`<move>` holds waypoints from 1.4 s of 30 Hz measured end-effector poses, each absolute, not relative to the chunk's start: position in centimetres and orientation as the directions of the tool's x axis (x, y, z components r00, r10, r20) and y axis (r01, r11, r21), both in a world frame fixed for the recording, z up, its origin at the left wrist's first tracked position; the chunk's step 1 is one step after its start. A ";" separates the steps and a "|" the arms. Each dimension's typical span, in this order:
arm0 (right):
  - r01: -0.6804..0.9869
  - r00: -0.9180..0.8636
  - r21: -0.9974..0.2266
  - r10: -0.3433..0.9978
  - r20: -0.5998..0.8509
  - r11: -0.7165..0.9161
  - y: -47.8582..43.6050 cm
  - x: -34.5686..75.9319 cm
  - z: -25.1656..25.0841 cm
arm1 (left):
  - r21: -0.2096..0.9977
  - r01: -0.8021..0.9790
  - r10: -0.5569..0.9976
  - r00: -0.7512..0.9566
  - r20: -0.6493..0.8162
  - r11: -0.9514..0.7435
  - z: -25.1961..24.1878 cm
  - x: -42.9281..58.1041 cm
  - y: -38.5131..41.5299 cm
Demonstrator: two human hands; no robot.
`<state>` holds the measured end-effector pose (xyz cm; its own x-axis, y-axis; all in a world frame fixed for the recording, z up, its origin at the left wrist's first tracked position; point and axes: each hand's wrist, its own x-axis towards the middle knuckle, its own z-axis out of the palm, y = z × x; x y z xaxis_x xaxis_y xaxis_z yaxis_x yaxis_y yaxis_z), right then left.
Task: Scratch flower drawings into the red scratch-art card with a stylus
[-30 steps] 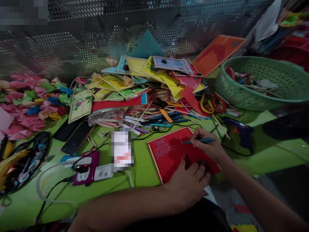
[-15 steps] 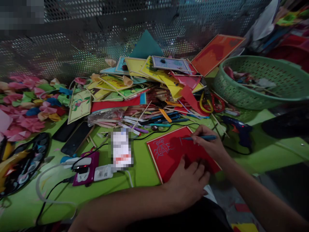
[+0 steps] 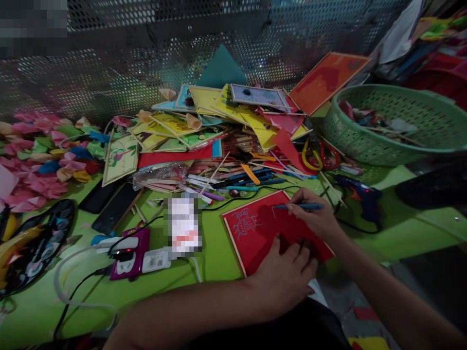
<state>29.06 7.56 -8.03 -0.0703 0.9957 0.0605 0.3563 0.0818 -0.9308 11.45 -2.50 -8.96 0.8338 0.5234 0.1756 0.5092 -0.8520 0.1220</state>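
A red card [image 3: 268, 238] edged with thin wooden sticks lies tilted on the green table [image 3: 213, 233]. Near its left side is a ladybug drawing [image 3: 245, 223] in pale blue lines, with a short pale corner-shaped stroke to its right. My right hand [image 3: 315, 214] grips a blue pen [image 3: 308, 206], its tip at that stroke. My left hand [image 3: 286, 272] rests across the card's lower part, fingers spread and pressing on it, and hides some of the lower edge.
Framed coloured cards [image 3: 215, 112] pile up behind pens and sticks. A glue gun [image 3: 361, 194], scissors [image 3: 317, 154] and green basket [image 3: 386, 126] are at right. To the left are a lit phone [image 3: 184, 223], power strip [image 3: 136, 253], dark phones [image 3: 116, 206] and paper flowers [image 3: 47, 155].
The pen tip has shifted slightly left with my right hand, and a short top line now joins the upright stroke. My left hand stays in place.
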 end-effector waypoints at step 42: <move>0.304 -0.016 -0.949 0.997 0.079 0.080 7.3 29.3 -6.7 | 0.120 0.509 0.523 0.835 0.169 -0.852 -8.9 11.3 -2.4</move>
